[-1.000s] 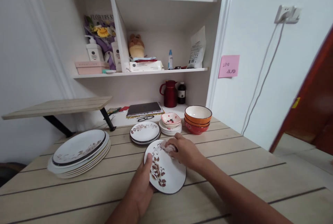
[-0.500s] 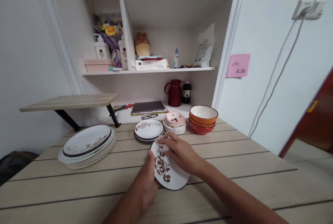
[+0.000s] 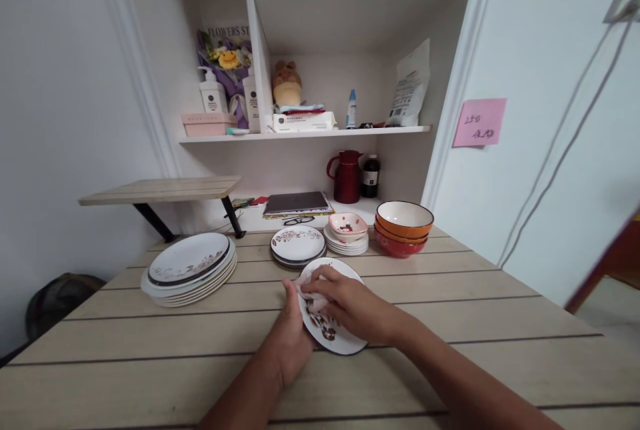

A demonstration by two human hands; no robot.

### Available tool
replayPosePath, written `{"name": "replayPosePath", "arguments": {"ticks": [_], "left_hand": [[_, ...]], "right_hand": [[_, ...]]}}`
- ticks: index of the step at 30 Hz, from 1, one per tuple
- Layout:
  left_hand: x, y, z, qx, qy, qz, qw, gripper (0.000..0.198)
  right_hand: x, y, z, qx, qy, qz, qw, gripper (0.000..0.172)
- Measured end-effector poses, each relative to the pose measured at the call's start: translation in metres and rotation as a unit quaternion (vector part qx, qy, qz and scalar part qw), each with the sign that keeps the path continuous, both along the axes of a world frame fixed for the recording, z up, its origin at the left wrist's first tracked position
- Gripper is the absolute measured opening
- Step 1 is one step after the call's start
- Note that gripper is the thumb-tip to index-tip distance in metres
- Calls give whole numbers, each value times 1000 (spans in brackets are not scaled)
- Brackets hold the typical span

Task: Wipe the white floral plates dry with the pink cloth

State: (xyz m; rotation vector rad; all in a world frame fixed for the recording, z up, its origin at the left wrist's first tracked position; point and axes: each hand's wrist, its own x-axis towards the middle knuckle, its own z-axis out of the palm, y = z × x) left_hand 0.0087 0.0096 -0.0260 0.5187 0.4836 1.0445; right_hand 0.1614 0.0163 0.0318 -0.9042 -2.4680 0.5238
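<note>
A small white plate (image 3: 345, 343) with a dark rim and a brown flower pattern lies on the wooden table (image 3: 450, 323). My left hand (image 3: 293, 337) grips its left edge, thumb on the face. My right hand (image 3: 350, 307) lies across the plate, fingers closed on a small pale cloth (image 3: 306, 281) pressed against the plate's upper left part. Most of the plate's middle is hidden under my right hand.
A stack of large plates (image 3: 187, 267) sits at the left, a small plate stack (image 3: 297, 247) just behind my hands, saucers with a small bowl (image 3: 349, 227) and stacked orange bowls (image 3: 404, 227) to the right. Shelves with a red jug (image 3: 345, 177) rise behind.
My right hand and the cloth have slid left and down across the plate toward my left thumb. The camera has turned left, shifting everything to the right in view.
</note>
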Motion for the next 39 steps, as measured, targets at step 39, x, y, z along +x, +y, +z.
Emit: {"name": "replayPosePath", "arguments": {"ticks": [39], "left_hand": [[3, -7, 21, -71, 166, 62, 982, 46]], "right_hand": [[43, 26, -2, -25, -76, -225, 971, 33]]}}
